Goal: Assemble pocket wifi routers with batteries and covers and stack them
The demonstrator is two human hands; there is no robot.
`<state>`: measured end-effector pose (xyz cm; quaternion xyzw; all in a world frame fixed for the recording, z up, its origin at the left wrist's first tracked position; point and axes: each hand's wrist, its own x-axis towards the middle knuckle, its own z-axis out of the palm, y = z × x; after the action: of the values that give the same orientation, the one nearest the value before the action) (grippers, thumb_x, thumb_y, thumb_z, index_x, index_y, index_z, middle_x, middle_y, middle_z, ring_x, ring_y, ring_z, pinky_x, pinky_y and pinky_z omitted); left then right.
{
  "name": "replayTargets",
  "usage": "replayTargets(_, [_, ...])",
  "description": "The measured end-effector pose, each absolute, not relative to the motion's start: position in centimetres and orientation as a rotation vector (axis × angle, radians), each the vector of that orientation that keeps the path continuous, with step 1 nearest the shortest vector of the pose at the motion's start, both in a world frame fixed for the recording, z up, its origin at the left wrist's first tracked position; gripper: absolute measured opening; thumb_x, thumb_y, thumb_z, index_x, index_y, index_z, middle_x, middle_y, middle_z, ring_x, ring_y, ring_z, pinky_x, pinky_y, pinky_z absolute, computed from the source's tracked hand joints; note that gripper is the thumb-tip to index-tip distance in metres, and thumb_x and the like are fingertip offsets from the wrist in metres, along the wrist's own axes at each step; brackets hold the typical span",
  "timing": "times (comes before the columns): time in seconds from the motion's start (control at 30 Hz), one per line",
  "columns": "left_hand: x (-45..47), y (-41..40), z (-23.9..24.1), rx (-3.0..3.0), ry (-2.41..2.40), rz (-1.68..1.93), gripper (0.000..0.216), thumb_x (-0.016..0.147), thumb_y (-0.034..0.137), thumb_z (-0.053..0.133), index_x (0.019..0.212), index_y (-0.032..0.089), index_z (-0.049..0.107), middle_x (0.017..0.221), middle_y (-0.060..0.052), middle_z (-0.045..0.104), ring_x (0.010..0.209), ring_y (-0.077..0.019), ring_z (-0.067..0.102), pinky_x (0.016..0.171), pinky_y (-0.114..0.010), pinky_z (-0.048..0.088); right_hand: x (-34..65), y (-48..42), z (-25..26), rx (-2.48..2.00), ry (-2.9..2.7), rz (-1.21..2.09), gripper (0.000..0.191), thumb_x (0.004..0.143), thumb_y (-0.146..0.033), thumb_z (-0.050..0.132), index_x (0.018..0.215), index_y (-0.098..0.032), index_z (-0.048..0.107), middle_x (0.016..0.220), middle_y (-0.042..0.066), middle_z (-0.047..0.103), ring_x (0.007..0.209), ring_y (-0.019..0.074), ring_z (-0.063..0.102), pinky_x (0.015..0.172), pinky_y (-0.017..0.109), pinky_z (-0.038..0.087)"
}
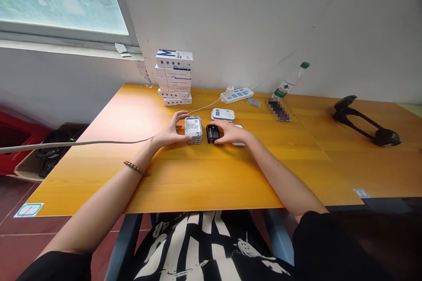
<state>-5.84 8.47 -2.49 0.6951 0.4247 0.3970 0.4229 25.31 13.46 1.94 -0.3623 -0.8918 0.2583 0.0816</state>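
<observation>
A small stack of white devices [194, 130] with a label on top lies on the wooden table [204, 175]. My left hand [171, 131] curls around the stack's left side, fingers touching it. Just to the right stands a black battery [212, 133] with white print. My right hand [231, 134] has its fingers closed on the battery's right side. A white piece [239, 142] lies partly hidden under my right hand. Another white device [223, 114] rests just beyond.
A stack of white boxes [174, 77] stands at the wall. A white power strip [237, 94], its cable [82, 143], a plastic bottle [290, 81], a blurred dark item [278, 109] and a black handheld scanner [364, 120] are on the table.
</observation>
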Motion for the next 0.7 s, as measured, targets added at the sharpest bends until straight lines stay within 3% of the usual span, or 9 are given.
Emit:
replayTargets(0.27, [-5.8,8.8,-2.7,1.800,1.026,0.962,0.095,0.071,0.049,0.093,0.148,0.033,0.038,0.169,-0.017,0.040,0.157,-0.0409,0.040,0.117,-0.056,0.043,25.1,13.2,1.9,-1.096,-2.676,0.794,0.087,0.074,-0.022,0.084,0.155,-0.023,0.053,0.161,0.016,0.056,0.151,0.0388,0.049,0.124,0.057,0.038])
replayTargets(0.53, [-5.9,8.9,-2.7,1.820,1.010,0.963,0.097,0.071,0.048,0.092,0.151,0.033,0.039,0.166,-0.017,0.044,0.155,-0.0410,0.042,0.119,-0.059,0.042,25.4,13.6,0.9,-1.105,-2.631,0.843,0.097,0.072,-0.023,0.086,0.160,-0.026,0.048,0.164,0.014,0.053,0.154,0.0382,0.045,0.126,0.056,0.038])
replayTargets(0.63, [-5.9,8.9,-2.4,1.847,1.033,0.960,0.099,0.070,0.048,0.092,0.152,0.032,0.038,0.164,-0.018,0.046,0.153,-0.0410,0.045,0.120,-0.060,0.041,25.7,13.8,1.2,-1.090,-2.595,0.894,0.100,0.070,-0.027,0.090,0.161,-0.027,0.048,0.168,0.015,0.048,0.157,0.0376,0.041,0.128,0.055,0.035])
replayTargets(0.7, [-5.8,8.8,-2.3,1.868,1.039,0.954,0.099,0.070,0.049,0.091,0.152,0.031,0.038,0.161,-0.018,0.049,0.154,-0.0409,0.044,0.121,-0.060,0.040,26.0,14.1,1.6,-1.060,-2.516,0.957,0.093,0.075,-0.035,0.090,0.158,-0.028,0.051,0.167,0.014,0.049,0.153,0.0356,0.047,0.126,0.054,0.039])
